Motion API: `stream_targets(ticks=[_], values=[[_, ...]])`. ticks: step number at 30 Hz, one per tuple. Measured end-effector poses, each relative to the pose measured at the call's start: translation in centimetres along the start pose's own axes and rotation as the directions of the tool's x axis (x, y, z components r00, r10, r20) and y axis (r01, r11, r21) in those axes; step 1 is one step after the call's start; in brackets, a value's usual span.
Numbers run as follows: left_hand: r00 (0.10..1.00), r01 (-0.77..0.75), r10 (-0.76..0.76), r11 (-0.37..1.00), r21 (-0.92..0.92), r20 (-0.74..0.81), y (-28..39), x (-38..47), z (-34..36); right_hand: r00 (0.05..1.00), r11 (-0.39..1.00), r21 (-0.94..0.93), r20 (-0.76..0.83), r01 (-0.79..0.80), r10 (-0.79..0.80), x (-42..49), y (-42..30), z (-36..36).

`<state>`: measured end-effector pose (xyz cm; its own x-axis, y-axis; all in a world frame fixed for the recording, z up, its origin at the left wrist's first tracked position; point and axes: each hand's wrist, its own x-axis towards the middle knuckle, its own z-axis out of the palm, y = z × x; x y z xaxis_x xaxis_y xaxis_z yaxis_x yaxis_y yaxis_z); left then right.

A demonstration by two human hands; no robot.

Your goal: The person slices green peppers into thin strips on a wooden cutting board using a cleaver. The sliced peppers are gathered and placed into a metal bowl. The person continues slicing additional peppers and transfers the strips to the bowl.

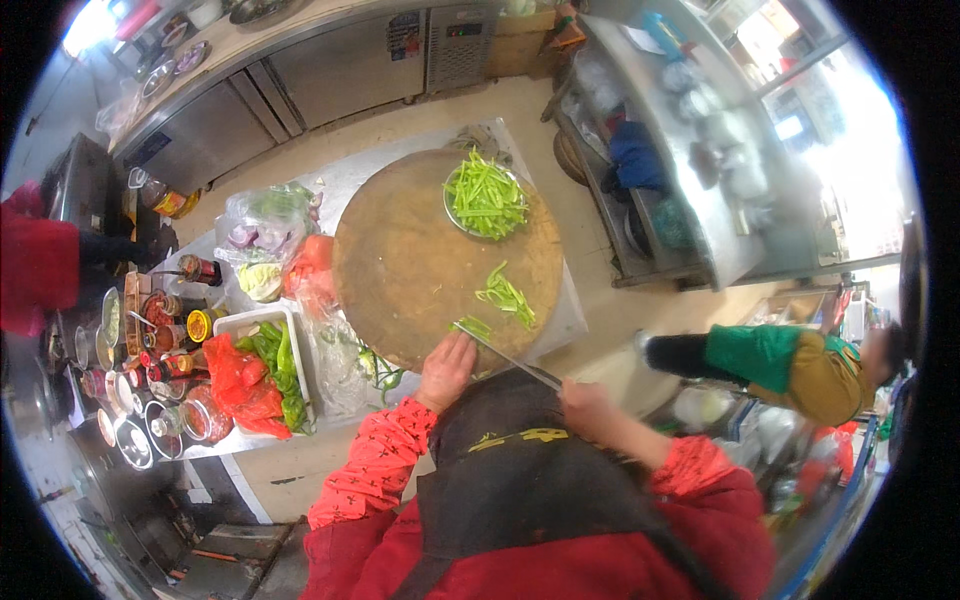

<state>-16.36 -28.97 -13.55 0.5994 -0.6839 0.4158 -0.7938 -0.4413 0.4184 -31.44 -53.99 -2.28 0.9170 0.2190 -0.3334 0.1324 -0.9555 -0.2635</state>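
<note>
My right hand (589,409), slightly blurred, is shut around the handle of a kitchen knife (517,361). The blade is seen nearly edge-on, its tip end close to my left fingers. At the near edge of a round wooden chopping block (405,247), my left hand (448,367) rests with fingers together on a green vegetable, mostly hidden under them. Cut green strips (477,327) lie right beside the blade. A small pile of green slices (508,296) sits farther out on the block. Toward its far side stands a round metal bowl (451,212) heaped with green vegetable strips (487,196).
Left of the block are bagged vegetables (262,225), a red plastic bag (238,382) and green peppers (279,352) in a white tray (306,375). Jars and bowls (135,442) crowd farther left. A person (787,367) stands right; another's red sleeve (37,262) shows left.
</note>
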Motion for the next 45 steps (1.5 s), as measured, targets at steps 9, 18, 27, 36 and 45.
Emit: stream_targets(ticks=[9,18,27,36,45], values=[[1.000,0.002,-0.002,0.999,-0.042,-0.013,-0.3,-0.6,0.3,0.997,0.978,0.199,0.000,-0.069,0.071,0.7,-0.6,-4.5],[0.999,0.035,-0.036,0.997,-0.066,-0.021,0.0,-0.5,-0.3,0.987,0.993,-0.059,0.132,0.099,-0.090,0.6,0.2,-1.7],[0.999,0.046,-0.048,0.997,-0.065,-0.023,-0.5,-2.3,1.3,0.960,0.977,0.157,0.263,-0.143,0.098,0.9,0.8,-4.4],[0.998,0.064,-0.064,0.996,-0.059,0.006,-0.3,-2.1,1.2,0.993,0.994,0.109,0.112,0.019,-0.031,1.7,0.6,0.0],[0.997,0.072,-0.074,0.994,-0.082,-0.016,-0.3,-2.2,1.0,0.982,0.988,0.154,0.187,-0.021,-0.008,-0.1,1.5,-3.0]])
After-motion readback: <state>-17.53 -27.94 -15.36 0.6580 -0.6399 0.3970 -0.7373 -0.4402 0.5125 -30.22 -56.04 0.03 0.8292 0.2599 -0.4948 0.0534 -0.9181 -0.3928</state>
